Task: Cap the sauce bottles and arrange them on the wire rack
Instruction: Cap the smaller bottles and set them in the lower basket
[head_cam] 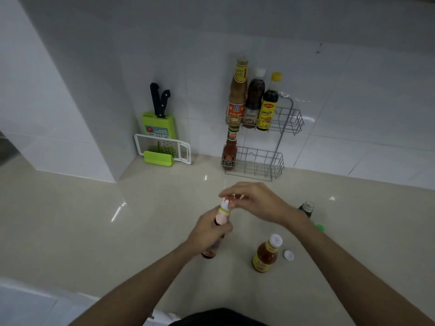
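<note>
Bottle (221, 222) gripped by left hand (209, 231) (right hand (254, 203) at cap)

Both bare forearms reach forward over the worktop (70, 231) and meet near its middle. The left hand (209, 229) is wrapped tight around something upright, thumb side up, wrist straight. The right hand (256, 201) sits just above and beside the left, palm down, fingertips (231, 196) pinched together, wrist bent slightly inward.

Behind the right forearm (313, 234), a small dark glass bottle (306, 208) and a green plastic cap (320, 227) are partly hidden. The left hand (209, 231) covers most of the pale-labelled sauce bottle (222, 216); its label is blurred.
</note>
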### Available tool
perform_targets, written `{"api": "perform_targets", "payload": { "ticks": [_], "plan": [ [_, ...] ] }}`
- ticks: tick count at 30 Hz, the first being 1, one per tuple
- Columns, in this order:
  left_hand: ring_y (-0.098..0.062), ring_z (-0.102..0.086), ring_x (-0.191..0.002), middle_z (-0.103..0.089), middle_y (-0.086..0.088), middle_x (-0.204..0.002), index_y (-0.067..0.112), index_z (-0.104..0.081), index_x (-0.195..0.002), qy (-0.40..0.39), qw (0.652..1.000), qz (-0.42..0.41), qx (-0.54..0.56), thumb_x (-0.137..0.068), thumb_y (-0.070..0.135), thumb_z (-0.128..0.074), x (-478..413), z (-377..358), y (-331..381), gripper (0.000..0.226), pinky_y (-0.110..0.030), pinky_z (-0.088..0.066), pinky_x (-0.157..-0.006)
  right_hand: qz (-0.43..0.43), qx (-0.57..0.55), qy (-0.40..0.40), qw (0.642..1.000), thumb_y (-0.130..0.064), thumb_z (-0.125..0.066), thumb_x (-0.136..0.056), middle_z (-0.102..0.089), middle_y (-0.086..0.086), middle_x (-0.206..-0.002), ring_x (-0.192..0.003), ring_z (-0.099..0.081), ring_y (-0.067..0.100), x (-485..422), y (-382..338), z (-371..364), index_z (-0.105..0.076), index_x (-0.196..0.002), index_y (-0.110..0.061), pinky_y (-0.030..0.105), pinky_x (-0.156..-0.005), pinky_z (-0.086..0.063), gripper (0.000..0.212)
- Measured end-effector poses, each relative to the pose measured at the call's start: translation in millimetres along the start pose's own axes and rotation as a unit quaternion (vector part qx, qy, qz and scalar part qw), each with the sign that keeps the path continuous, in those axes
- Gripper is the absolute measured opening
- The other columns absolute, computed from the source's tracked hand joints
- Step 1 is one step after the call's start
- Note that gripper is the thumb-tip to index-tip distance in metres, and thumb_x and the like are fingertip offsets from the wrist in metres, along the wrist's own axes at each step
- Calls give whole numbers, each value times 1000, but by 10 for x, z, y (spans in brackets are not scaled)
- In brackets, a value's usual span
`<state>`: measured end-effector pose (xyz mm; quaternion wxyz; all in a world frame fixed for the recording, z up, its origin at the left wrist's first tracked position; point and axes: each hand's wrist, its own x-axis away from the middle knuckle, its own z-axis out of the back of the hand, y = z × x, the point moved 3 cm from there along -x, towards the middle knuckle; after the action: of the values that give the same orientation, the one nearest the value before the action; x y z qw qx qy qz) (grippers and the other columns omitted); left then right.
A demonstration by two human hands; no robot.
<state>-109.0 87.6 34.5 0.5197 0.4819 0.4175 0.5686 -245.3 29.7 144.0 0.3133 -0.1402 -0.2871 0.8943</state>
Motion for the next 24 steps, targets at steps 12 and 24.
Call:
{"api": "perform_targets", "payload": {
  "ticks": [12,24],
  "plan": [
    [-25,-50,-42,-54,-12,-47,7,-53,-53,-131,968,8,214,-55,10,-61,-475,154,1078,8,-29,-48,-54,1,-56,-101,993,-23,-68,-88,-72,4,-103,-95,-68,16,-715,-332,1128,-70,-107,-14,29,-84,-57,21],
    [-25,-54,-42,-56,-12,-48,2,-50,-57,-285,951,-16,116,-61,3,-55,-462,297,1301,6,-27,-48,-54,203,357,48,911,-58,-13,-97,-48,-3,-54,-43,-39,11,-637,-563,1056,-32,-67,-32,26,-46,-23,43]
  ]
}}
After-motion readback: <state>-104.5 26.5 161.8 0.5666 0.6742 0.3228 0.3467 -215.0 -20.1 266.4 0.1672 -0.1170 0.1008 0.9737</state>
